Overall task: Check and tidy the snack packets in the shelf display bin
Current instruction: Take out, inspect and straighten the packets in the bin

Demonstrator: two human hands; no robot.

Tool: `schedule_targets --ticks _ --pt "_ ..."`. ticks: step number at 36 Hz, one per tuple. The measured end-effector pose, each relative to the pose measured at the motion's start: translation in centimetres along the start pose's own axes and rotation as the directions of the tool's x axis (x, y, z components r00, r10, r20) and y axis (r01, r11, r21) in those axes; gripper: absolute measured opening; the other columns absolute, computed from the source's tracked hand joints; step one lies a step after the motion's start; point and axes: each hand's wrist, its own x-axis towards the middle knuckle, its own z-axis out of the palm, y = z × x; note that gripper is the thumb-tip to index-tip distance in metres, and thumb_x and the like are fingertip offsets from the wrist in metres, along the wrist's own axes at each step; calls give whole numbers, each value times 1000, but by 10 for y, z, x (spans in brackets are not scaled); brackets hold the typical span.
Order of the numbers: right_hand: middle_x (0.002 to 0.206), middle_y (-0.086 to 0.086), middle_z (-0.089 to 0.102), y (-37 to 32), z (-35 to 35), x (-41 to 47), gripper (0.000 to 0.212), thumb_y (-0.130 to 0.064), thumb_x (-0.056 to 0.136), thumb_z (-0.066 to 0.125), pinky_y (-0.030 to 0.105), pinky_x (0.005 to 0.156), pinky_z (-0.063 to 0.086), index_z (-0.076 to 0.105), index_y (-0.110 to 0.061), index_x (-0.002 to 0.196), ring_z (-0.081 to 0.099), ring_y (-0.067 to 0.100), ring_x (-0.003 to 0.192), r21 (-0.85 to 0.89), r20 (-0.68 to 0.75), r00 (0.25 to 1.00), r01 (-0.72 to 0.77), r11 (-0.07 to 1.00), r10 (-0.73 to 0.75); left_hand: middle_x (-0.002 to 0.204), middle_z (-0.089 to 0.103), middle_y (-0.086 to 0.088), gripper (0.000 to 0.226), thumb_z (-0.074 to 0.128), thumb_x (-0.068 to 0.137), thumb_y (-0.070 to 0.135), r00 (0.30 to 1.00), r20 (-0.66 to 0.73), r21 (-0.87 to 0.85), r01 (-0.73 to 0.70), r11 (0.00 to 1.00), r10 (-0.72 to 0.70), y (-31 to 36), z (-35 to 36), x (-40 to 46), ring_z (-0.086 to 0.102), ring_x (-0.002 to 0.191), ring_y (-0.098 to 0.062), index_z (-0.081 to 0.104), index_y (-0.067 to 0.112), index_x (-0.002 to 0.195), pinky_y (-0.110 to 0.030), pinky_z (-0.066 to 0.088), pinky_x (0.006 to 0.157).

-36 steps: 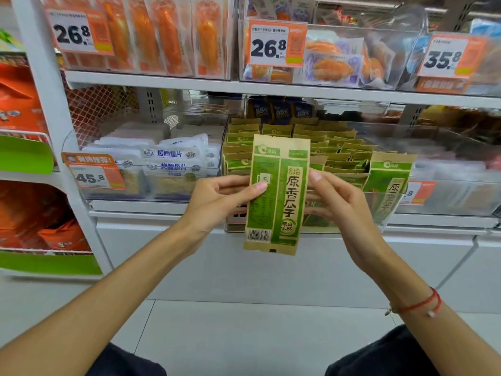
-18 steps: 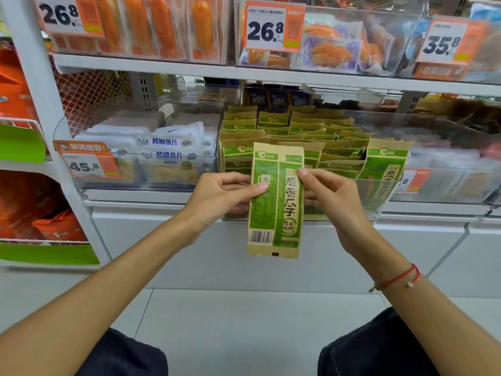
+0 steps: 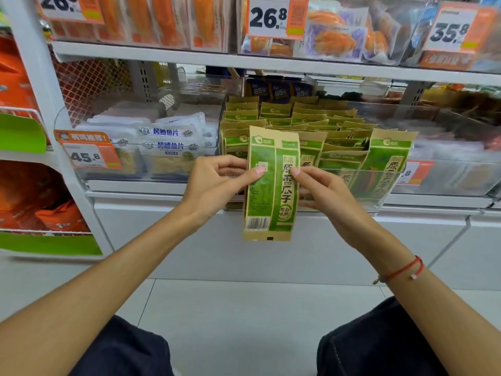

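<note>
A green and tan snack packet (image 3: 271,185) stands upright in front of the clear display bin (image 3: 390,185), its barcode at the bottom. My left hand (image 3: 217,185) pinches its left edge, thumb on the front. My right hand (image 3: 322,194) pinches its right edge the same way. Behind it the bin holds several rows of matching green packets (image 3: 311,123); one packet (image 3: 387,164) leans at the bin's front right corner.
A neighbouring clear bin (image 3: 122,172) on the left holds white fish-slice packs, with a 45.8 price tag (image 3: 86,156). The upper shelf (image 3: 271,62) carries orange snack packs and 26.8 and 35.8 tags. Orange bags fill a rack at far left. White floor tiles lie below.
The held packet has risen a little toward the bin, and both hands' thumbs have come closer together on its front. The view has shifted slightly downward.
</note>
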Motion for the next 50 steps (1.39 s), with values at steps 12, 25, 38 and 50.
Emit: schedule_targets --ticks 12,25,38,50 --pt "109 -3 70 -6 -9 -5 38 -7 89 63 19 77 54 57 -24 122 67 8 99 43 142 982 117 992 -122 89 74 8 17 76 81 23 992 -59 41 -112 993 114 -1 0 -1 71 82 -3 72 15 95 -14 53 68" --pt "99 -11 72 -10 -6 -10 32 -22 81 74 23 69 57 66 -29 111 66 17 86 -172 -91 849 501 848 -520 90 73 9 20 79 80 32 980 -99 236 -146 961 174 10 2 -5 72 79 -6 68 18 90 -33 61 72" --pt "103 -6 62 11 8 -8 58 -34 73 81 30 69 57 61 -17 124 61 14 79 -406 155 816 567 717 -558 117 68 -5 81 84 49 50 955 206 -44 225 973 -211 -6 4 -5 69 105 -15 59 13 117 -33 58 88" --pt "122 -9 58 3 4 -3 57 -45 79 62 16 73 54 54 -30 133 61 0 94 -254 108 949 313 915 -295 111 73 -1 46 68 72 20 927 346 -184 217 959 -143 2 -4 -6 71 101 -16 62 16 117 -23 56 77"
